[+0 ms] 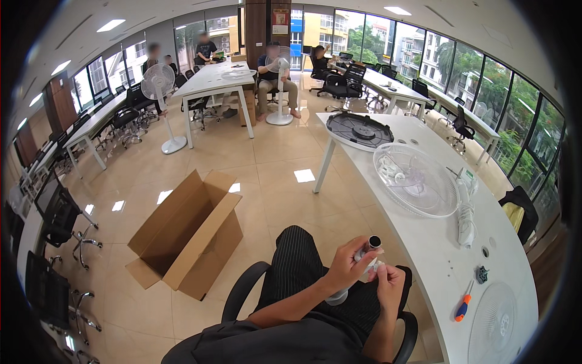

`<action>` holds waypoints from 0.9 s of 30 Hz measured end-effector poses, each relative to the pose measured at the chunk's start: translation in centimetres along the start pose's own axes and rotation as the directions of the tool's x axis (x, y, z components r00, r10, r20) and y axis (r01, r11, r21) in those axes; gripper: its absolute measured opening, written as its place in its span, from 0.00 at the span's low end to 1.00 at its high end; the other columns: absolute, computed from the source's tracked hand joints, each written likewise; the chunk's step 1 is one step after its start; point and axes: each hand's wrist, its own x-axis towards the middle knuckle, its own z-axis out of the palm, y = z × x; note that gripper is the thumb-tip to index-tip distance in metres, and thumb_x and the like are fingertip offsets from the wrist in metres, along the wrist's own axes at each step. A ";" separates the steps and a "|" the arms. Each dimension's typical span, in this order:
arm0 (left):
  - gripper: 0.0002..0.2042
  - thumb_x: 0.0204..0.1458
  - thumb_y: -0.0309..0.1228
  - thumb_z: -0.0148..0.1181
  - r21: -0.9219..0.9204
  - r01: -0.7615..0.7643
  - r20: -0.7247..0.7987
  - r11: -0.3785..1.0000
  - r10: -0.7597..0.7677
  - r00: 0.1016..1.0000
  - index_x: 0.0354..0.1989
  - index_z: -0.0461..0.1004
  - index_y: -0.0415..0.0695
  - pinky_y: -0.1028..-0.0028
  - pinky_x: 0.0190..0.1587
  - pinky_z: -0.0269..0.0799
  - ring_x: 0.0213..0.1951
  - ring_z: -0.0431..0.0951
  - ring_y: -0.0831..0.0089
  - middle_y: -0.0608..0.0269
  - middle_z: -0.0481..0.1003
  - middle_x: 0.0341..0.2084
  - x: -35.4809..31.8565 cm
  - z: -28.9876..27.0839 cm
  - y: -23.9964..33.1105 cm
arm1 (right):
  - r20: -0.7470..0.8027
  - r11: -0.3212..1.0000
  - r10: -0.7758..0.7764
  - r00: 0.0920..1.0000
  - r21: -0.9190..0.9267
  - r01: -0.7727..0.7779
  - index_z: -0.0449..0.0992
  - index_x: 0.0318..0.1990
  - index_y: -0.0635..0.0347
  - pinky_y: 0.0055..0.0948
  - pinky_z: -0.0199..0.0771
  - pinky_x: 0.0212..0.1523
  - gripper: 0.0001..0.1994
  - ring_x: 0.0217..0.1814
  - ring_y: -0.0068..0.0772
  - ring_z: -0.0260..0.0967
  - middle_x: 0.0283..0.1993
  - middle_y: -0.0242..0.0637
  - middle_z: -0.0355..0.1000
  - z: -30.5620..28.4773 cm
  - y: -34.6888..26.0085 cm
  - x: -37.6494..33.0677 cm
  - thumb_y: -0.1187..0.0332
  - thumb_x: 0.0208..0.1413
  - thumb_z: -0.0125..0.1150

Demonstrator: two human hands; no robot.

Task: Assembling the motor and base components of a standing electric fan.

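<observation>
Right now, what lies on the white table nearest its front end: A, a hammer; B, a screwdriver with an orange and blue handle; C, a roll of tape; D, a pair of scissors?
B: the screwdriver lies on the white table, beside a fan grille.

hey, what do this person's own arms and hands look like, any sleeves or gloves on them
Both forearms are bare, with no sleeve reaching them in view. The left hand and the right hand wear no gloves. No watch, ring or bracelet can be made out at this size. The only clothing in view near the arms is a dark top and dark pinstriped trousers.
</observation>
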 end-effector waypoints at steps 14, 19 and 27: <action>0.09 0.62 0.28 0.56 0.063 0.040 0.055 0.997 -0.043 0.998 0.46 0.75 0.36 0.77 0.42 0.73 0.36 0.77 0.81 0.63 0.81 0.35 -0.2 -0.5 -0.2 | -0.262 0.997 -0.067 0.963 0.014 0.073 0.80 0.46 0.69 0.22 0.74 0.42 0.13 0.37 0.21 0.75 0.37 0.36 0.78 1.8 -1.6 0.0 0.81 0.51 0.68; 0.10 0.62 0.29 0.55 0.033 0.045 0.039 0.998 -0.047 0.998 0.47 0.75 0.36 0.77 0.42 0.73 0.37 0.78 0.81 0.62 0.82 0.36 0.0 -0.4 -0.1 | -0.245 0.980 -0.195 0.950 -0.006 0.200 0.80 0.45 0.70 0.20 0.73 0.37 0.10 0.34 0.18 0.73 0.34 0.34 0.77 2.6 -3.4 -0.2 0.76 0.56 0.66; 0.12 0.63 0.29 0.54 0.046 -0.002 0.037 0.999 0.001 0.999 0.50 0.74 0.35 0.77 0.42 0.74 0.38 0.79 0.80 0.62 0.81 0.36 0.2 -0.2 0.3 | -0.266 0.997 -0.068 0.962 -0.051 0.057 0.81 0.39 0.70 0.20 0.73 0.35 0.06 0.29 0.19 0.72 0.29 0.32 0.76 2.1 -1.9 -0.1 0.77 0.56 0.66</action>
